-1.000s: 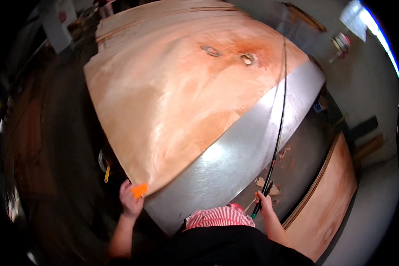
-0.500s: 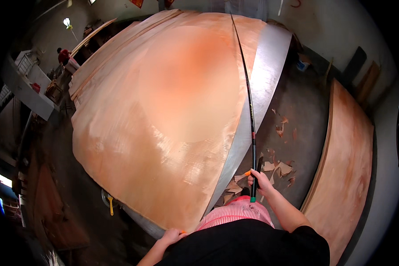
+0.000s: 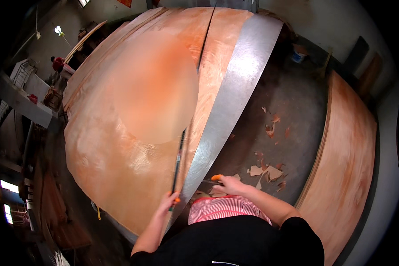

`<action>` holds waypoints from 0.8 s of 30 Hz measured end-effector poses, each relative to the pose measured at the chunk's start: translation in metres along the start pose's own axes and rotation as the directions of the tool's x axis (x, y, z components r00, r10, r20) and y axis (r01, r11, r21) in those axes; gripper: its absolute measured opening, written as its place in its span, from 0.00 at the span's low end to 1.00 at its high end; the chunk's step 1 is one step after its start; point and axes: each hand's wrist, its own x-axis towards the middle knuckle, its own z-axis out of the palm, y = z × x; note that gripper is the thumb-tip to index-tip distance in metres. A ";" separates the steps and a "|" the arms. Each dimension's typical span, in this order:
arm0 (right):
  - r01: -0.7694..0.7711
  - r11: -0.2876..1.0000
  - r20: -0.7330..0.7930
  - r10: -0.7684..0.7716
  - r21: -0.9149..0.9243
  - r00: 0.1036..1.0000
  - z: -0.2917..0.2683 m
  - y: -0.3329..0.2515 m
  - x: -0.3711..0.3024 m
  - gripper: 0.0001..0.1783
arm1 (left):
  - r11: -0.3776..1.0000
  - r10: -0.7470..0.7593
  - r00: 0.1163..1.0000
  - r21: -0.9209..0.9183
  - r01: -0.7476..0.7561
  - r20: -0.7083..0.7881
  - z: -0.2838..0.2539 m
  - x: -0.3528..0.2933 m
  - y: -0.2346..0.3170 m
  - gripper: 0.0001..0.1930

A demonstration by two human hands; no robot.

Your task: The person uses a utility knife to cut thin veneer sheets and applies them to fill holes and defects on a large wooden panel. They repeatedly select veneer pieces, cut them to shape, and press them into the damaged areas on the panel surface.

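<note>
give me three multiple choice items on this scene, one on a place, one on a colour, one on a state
1. Where do the wood scraps lie?
A. on the floor right of the metal table
B. on the veneer sheet
C. on a shelf

2. What colour is the tool in the right hand?
A. blue
B. orange
C. white

3. What is the left hand doing?
A. hanging free
B. holding the long dark straightedge
C. lifting a box

Answers: 1 A, scraps dot the grey floor; 2 B, its tip shows orange; 3 B, fingers close on the strip's near end.
</note>
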 end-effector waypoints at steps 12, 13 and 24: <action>-0.058 0.922 -0.206 -0.023 -0.382 0.978 -0.149 0.114 0.152 0.19 | 0.821 0.566 0.459 0.516 -0.243 -0.685 -0.042 0.105 0.058 0.13; -0.054 0.908 -0.217 -0.042 -0.416 0.975 -0.163 0.124 0.171 0.19 | 0.838 0.542 0.556 0.449 -0.310 -0.630 -0.018 0.133 0.069 0.12; -0.138 0.895 -0.285 0.012 -0.424 0.958 -0.252 0.167 0.286 0.20 | 0.950 0.079 0.970 -0.311 -0.004 0.228 0.188 0.226 0.204 0.25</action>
